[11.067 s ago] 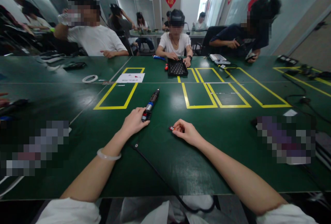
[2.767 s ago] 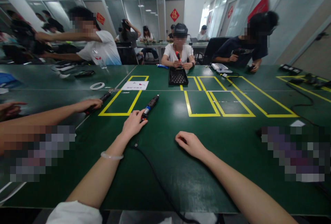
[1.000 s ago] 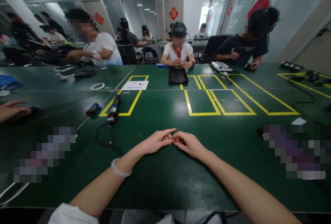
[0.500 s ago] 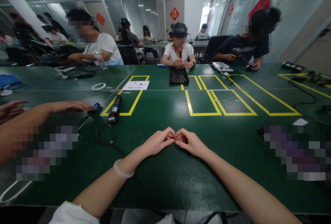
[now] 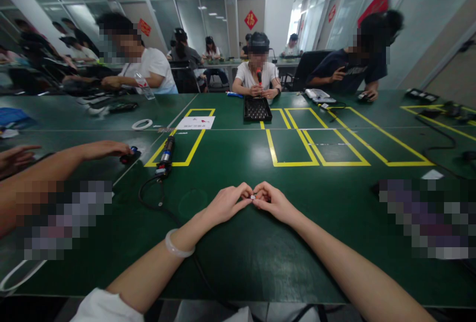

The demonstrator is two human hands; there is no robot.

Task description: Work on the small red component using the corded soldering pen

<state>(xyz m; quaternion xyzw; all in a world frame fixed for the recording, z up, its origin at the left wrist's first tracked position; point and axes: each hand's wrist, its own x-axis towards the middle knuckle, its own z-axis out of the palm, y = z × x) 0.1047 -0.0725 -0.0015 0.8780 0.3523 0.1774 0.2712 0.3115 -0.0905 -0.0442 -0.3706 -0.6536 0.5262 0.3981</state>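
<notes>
My left hand (image 5: pixel 227 203) and my right hand (image 5: pixel 273 201) meet fingertip to fingertip on the green table (image 5: pixel 238 252). Both pinch one tiny part (image 5: pixel 253 196) between them; it looks silvery with a trace of red, too small to name. A corded electric screwdriver (image 5: pixel 166 153) lies untouched to the left, on a yellow taped line, its black cable (image 5: pixel 148 198) curling back toward me. A pale bangle (image 5: pixel 177 248) circles my left wrist.
A neighbour's arm (image 5: pixel 67 161) reaches in from the left to a small blue-red item (image 5: pixel 128 153). A black tray (image 5: pixel 256 109) sits before the person opposite. Yellow taped rectangles (image 5: pixel 293 148), a paper sheet (image 5: pixel 195 123) and a white ring (image 5: pixel 143 124) lie farther off.
My hands have stayed pinched together, shifting slightly away from me. The neighbour's hand has closed over the small blue-red item and nudged it left.
</notes>
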